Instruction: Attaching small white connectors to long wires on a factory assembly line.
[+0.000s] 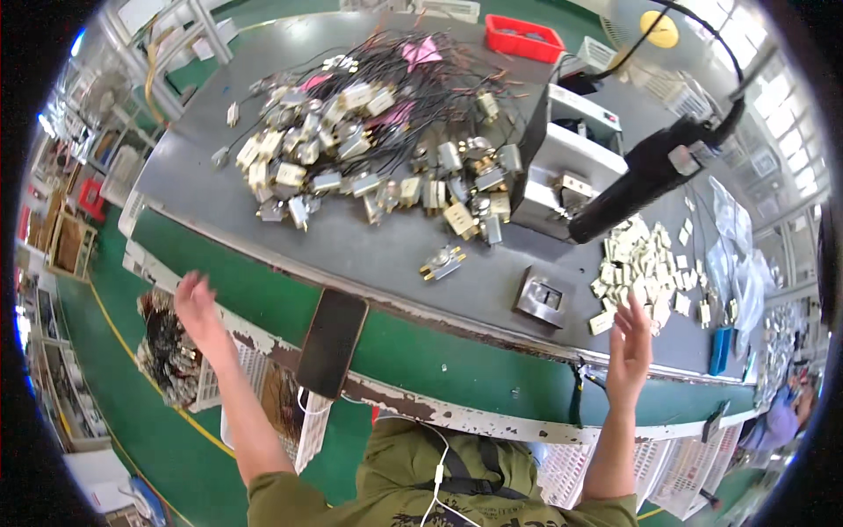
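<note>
My left hand (198, 309) is raised at the left, off the table's front edge, with its fingers apart and slightly blurred; nothing shows in it. My right hand (630, 347) is up over the table's front edge, fingers stretched out and holding nothing. Just beyond its fingertips lies a heap of small cream-coloured plastic pieces (637, 263). Left of that hand sits a square metal fixture (543, 297). A small metal-and-cream part (443, 263) lies alone near the middle. Behind it spreads a large pile of similar parts (307, 145) with black cables (404, 66).
A grey boxy machine (562, 158) stands at the back right, with a thick black cylinder (641, 180) slanting in front. Farther back is a red tray (524, 39). A phone (332, 342) lies on the front ledge. Pliers (577, 391) and a blue block (721, 351) are at the right edge.
</note>
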### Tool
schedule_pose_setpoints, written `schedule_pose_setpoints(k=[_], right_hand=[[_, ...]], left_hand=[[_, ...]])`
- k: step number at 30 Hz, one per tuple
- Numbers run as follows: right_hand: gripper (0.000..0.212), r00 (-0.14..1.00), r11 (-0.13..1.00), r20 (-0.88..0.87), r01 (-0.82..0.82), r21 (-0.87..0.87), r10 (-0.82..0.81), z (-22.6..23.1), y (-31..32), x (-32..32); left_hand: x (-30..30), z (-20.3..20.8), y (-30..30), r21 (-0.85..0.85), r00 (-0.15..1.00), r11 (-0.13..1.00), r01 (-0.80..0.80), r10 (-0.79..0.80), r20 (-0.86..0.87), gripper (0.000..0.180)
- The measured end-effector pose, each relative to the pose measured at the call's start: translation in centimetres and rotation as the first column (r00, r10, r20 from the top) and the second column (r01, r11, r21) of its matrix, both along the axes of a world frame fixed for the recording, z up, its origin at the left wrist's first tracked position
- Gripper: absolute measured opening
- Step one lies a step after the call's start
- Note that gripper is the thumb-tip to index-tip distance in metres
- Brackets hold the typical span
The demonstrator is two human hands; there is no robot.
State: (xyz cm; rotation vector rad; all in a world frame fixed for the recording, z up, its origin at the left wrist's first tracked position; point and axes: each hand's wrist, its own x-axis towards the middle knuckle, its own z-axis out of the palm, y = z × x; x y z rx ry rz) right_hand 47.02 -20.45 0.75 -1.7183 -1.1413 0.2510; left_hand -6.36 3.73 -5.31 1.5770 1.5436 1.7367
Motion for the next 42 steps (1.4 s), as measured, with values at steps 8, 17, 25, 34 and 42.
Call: schedule_pose_setpoints(k=[8,17,25,34,42], right_hand=[[0.049,0.984,0.984,0.023,-0.175,0.024,0.174,1.2,1.6,-2.2],[0.042,0.706,0.752,-0.490,-0.644,-0.142,0.512,2.7,1.0,-5.0],[0.052,0.027,0.827,-0.972,-0.531,0.185,0.235,0.9,5.5,-10.1],[0.031,0.493,0.784,-0.740,-0.616,0.074,0.458,2.5,-1.1,-10.6],[0.043,0.755,0.771,-0.401,-0.616,-0.162,0.519,5.1,-5.4,-4.9]], left_hand=[[27.0,10.4,0.5,-0.498,0.350,0.704,0.506,-0.696,-0.627,0.052],[26.3,13.3,-7.6,-0.502,0.268,0.625,0.597,-0.746,-0.610,0.041],[26.7,12.6,-9.0,-0.511,0.120,0.432,0.743,-0.838,-0.533,0.057],[24.8,10.5,-2.3,-0.679,0.390,0.134,0.722,-0.889,0.240,0.048],[27.8,7.2,-0.7,-0.278,0.320,0.157,0.948,-0.459,0.829,0.062]])
